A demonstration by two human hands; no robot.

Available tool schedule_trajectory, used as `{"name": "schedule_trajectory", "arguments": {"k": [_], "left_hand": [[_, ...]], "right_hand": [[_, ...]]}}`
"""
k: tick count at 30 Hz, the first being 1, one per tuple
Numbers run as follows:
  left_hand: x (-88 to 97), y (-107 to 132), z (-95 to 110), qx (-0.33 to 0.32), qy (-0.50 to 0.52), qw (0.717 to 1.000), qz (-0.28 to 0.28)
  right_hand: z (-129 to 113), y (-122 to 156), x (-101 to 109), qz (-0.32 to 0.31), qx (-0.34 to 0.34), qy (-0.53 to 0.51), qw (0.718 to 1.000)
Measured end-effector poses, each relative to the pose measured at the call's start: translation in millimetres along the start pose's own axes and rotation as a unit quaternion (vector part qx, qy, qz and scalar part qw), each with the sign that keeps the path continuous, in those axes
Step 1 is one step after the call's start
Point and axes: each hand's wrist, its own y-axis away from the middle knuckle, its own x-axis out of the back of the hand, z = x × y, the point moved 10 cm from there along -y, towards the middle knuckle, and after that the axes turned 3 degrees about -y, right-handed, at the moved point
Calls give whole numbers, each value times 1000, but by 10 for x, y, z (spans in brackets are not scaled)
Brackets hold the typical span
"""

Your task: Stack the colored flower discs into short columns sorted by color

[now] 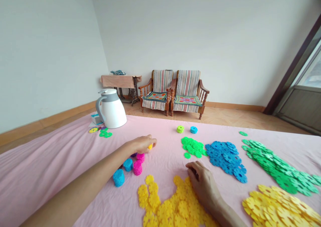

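My left hand (142,143) reaches forward over the pink cloth (50,160), fingers closed round a small yellow stack of discs (150,146). Just below it stand pink stacks (138,163), blue stacks (122,172) and a purple piece, partly hidden by the hand. My right hand (203,183) rests palm down on the near pile of yellow snowflake discs (170,203), fingers curled at the pile's far edge; what they pinch, if anything, is hidden.
Piles of light green discs (192,146), blue discs (225,158), green discs (273,165) and more yellow discs (281,205) lie to the right. Two small stacks (187,129) sit further back. A white jug (111,108) stands at far left with loose discs beside it. Two chairs (173,91) stand behind.
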Motion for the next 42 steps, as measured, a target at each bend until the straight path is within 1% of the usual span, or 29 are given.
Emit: {"name": "schedule_trajectory", "arguments": {"k": [8,18,26,30,35,38,42], "left_hand": [[3,-22,28,-18,-1,1000,14],[14,-26,2,-8,-12,999,33],[29,-5,-7,12,-19,999,32],[43,3,-51,11,-15,999,42],[99,5,-158,12,16,997,80],[93,-3,-230,26,23,996,88],[73,-6,-231,24,24,995,90]], "right_hand": [[-15,4,29,11,6,-4,1000],[-55,4,42,12,1,0,1000],[-11,6,29,16,9,-6,1000],[-16,1,30,18,6,1,1000],[-43,2,26,15,12,0,1000],[-39,8,15,7,8,2,1000],[-20,7,-12,-3,4,4,1000]]}}
